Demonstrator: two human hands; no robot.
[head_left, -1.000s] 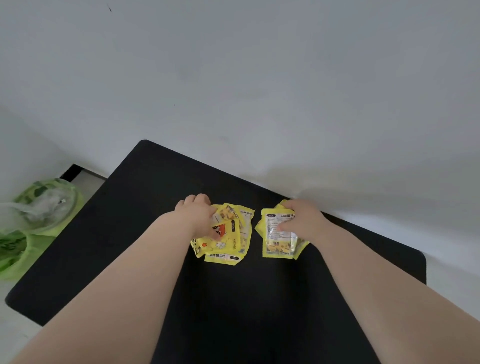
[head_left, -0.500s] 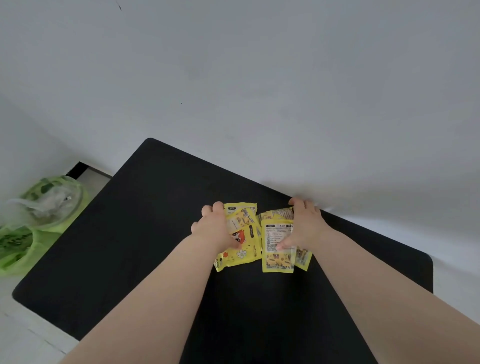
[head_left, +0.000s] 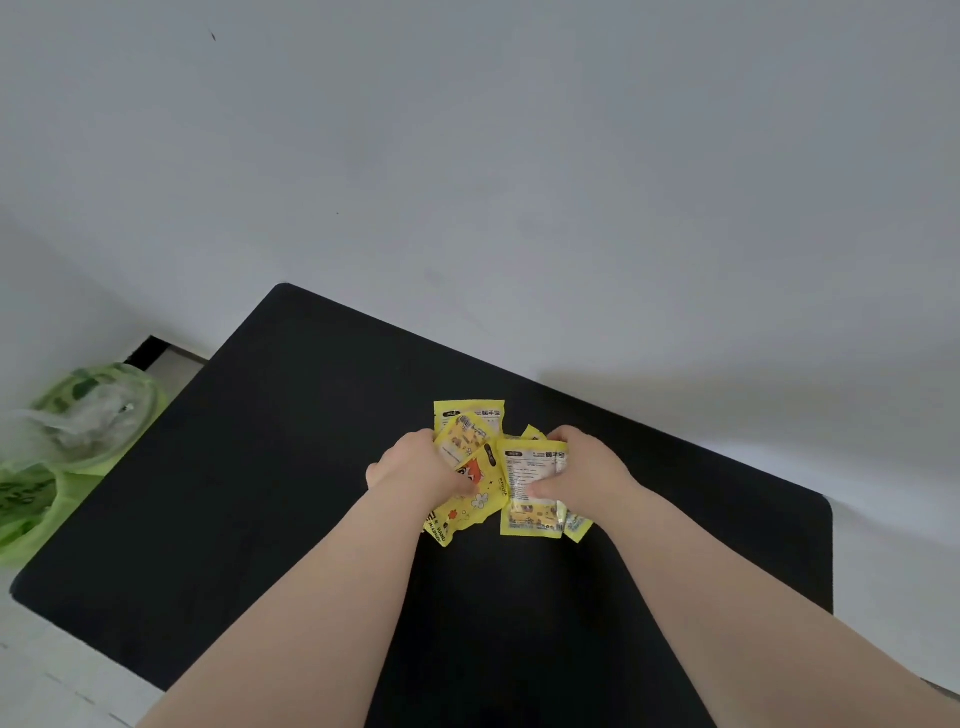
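Note:
Several yellow snack packets lie on a black table (head_left: 260, 493) in two small stacks that touch in the middle. My left hand (head_left: 415, 470) grips the left stack (head_left: 475, 493), thumb on top of a packet with a red cartoon face. One packet (head_left: 470, 413) sticks out behind that hand. My right hand (head_left: 582, 467) grips the right stack (head_left: 530, 499), whose top packet shows white printed text; its thumb presses on the front of it. Fingertips of both hands are hidden under or behind the packets.
The white wall runs close behind the table's far edge. Green plastic bags (head_left: 67, 441) sit on the floor to the left of the table. Light floor shows at the lower left and beyond the table's right edge (head_left: 831, 545).
Both hands have slid their stacks toward each other, so the two piles now meet. The fingers have curled tighter round the packets.

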